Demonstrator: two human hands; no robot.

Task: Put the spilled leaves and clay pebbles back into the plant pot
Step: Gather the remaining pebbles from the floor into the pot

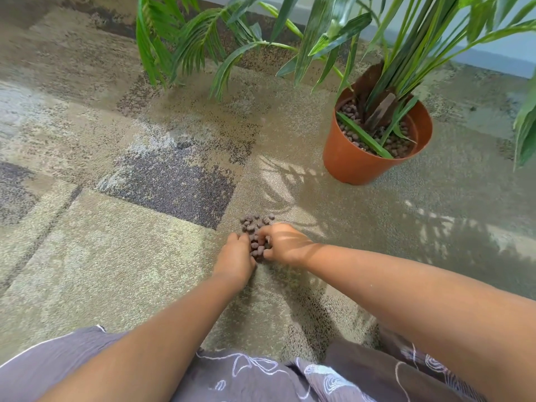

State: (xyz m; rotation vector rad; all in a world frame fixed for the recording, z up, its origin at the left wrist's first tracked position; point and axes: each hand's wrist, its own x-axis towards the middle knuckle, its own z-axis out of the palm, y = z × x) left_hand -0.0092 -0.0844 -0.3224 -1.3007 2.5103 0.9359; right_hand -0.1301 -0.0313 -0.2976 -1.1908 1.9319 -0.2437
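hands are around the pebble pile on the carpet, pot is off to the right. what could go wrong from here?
1. The clay pebbles are small and loose, so some could slip out between the left hand and right hand on the carry.
2. Fronds crowd the plant pot, so pebbles might bounce off onto the carpet.

From my remote seat I see two bare forearms running up from the bottom edge, no sleeves, watch or rings that I can make out. The left hand (235, 258) and right hand (285, 244) are both uncovered. Below the forearms lies the garment (255, 378) the person wears: a grey-purple, finely crinkled cloth with thin white line drawings, loops and leaf-like outlines at its middle, tighter concentric curls toward its right side. Its left part is plain, edged by a narrow white seam line that ends in a small corner at the top.
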